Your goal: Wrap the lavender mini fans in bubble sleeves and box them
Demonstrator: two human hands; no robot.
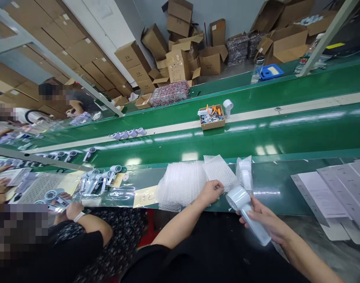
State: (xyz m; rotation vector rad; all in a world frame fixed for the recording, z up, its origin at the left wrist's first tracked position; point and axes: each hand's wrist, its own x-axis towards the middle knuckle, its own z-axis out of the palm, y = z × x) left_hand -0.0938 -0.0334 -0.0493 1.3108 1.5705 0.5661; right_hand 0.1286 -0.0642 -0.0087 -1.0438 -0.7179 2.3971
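My right hand (258,218) is wrapped round the handle of a pale blue-grey handheld fan (239,198), held tilted over the table's near edge with its round head up and to the left. My left hand (211,192) is closed, its fingertips pinching the lower edge of a clear bubble-wrap bag (219,169). That bag lies askew at the right end of a fanned stack of bubble-wrap bags (182,182). Just behind the fan, a bubble-wrapped fan (245,173) rests on the table.
Flat grey-white cartons (324,196) lie to the right. A handwritten card (145,196) sits left of the stack. More fans (99,179) lie near a co-worker's hand (75,211). Beyond runs a green conveyor (174,143) with a small parts box (212,125) and a standing fan (228,106).
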